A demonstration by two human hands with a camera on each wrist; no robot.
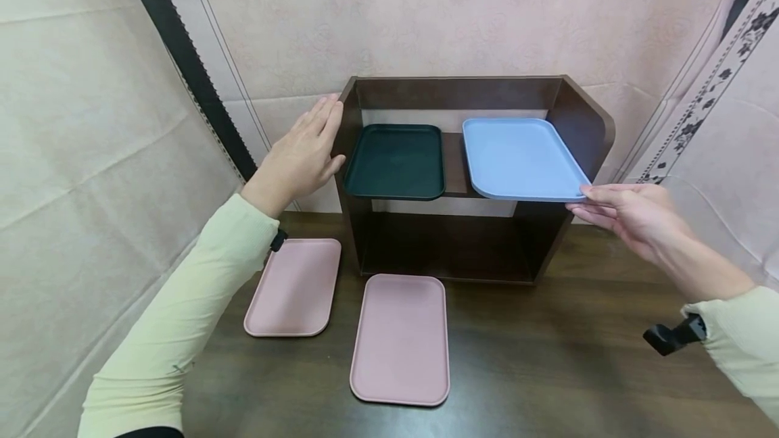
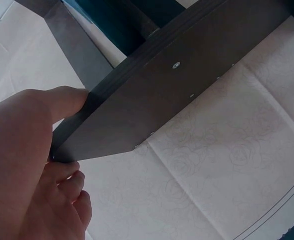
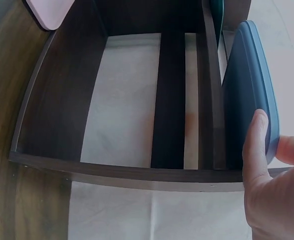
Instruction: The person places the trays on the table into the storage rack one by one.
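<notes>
A small dark brown two-tier shelf (image 1: 453,245) stands on the table. My left hand (image 1: 302,151) holds its left side panel (image 2: 151,85); in the left wrist view the thumb lies on the front edge and the fingers are at the upper corner. With my right hand (image 1: 639,218) I pinch the front right corner of a light blue tray (image 1: 523,157), thumb on top and fingers beneath. The blue tray overlaps the upper board at the right, and its edge shows in the right wrist view (image 3: 251,85). Left of it, a dark green tray (image 1: 398,161) lies on the upper board.
Two pink trays lie on the wooden table (image 1: 523,357): one pink tray (image 1: 295,289) to the left, another pink tray (image 1: 402,340) in front of the shelf. Pale cloth (image 1: 456,19) hangs behind and at both sides.
</notes>
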